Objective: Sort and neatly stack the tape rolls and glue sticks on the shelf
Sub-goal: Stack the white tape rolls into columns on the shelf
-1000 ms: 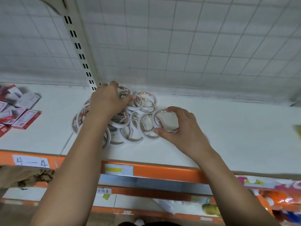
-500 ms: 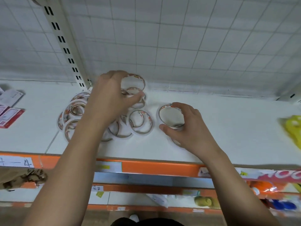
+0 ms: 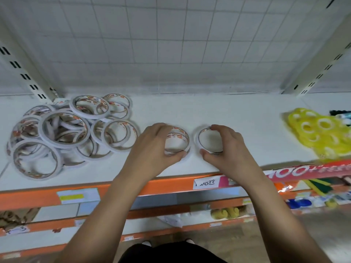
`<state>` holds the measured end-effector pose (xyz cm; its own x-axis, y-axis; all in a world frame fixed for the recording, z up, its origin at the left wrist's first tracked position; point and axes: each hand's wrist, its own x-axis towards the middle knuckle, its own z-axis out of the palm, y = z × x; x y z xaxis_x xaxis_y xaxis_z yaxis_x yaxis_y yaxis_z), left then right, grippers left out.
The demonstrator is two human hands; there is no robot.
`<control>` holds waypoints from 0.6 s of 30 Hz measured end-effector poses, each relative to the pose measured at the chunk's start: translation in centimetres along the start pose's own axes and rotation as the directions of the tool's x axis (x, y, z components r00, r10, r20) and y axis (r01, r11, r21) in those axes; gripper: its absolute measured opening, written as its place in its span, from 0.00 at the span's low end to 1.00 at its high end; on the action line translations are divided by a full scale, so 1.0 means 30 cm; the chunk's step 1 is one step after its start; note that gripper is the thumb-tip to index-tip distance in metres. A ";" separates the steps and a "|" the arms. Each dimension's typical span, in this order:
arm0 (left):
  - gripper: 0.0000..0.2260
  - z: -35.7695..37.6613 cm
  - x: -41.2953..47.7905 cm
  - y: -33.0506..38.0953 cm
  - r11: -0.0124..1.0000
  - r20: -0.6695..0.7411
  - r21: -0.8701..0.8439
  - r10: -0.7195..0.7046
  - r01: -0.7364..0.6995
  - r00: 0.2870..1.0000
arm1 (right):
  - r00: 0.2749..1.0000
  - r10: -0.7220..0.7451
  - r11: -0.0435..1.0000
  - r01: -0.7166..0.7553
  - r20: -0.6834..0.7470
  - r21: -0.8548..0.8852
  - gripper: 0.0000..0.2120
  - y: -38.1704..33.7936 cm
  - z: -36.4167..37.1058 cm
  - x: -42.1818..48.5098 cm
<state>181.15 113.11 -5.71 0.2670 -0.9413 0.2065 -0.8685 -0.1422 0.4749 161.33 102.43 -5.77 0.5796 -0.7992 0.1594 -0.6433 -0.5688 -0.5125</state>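
A loose heap of white tape rolls point(image 3: 62, 133) with orange-printed cores lies on the left of the white shelf point(image 3: 237, 118). To its right, my left hand point(image 3: 152, 147) grips a short stack of tape rolls point(image 3: 178, 141) resting on the shelf. Beside that, my right hand point(image 3: 226, 149) holds another tape roll stack point(image 3: 209, 141) flat on the shelf, fingers around its rim. The two stacks stand a small gap apart. No glue sticks can be made out.
A yellow plastic pack with round holes point(image 3: 321, 135) lies at the shelf's right. The orange shelf front edge point(image 3: 171, 185) carries price labels. Slotted uprights point(image 3: 24, 73) stand at the back left and back right. Lower shelves hold mixed goods.
My left hand left the heap and carried tape rolls to the right, setting them beside the right hand's stack. The view shifted right, bringing the yellow pack further in.
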 end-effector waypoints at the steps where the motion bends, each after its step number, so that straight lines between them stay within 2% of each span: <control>1: 0.32 0.012 -0.002 0.002 1.000 0.005 0.008 -0.001 0.001 1.000 | 1.000 -0.001 1.000 0.001 0.006 -0.011 0.32 0.012 0.001 -0.001; 8: 0.35 0.022 0.002 0.003 1.000 0.023 0.023 0.001 -0.002 1.000 | 1.000 -0.001 0.999 0.002 0.031 -0.045 0.34 0.031 0.015 0.010; 11: 0.37 0.015 0.019 0.029 0.999 0.041 0.049 0.010 -0.012 0.999 | 0.999 -0.002 0.998 0.005 0.044 -0.063 0.39 0.033 0.013 0.007; 13: 0.34 0.016 0.030 0.049 0.998 0.039 0.051 0.041 -0.043 0.998 | 0.999 0.012 0.998 -0.009 0.052 -0.068 0.42 0.040 0.005 0.002; 18: 0.28 0.013 0.038 0.037 0.999 0.016 0.031 0.043 -0.043 0.999 | 1.000 0.015 0.999 -0.014 0.027 -0.034 0.36 0.041 -0.027 0.004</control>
<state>180.32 111.77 -5.28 0.2230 -0.9513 0.2128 -0.8915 -0.1108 0.4392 160.22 101.48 -5.70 0.5828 -0.8023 0.1288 -0.6684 -0.5635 -0.4854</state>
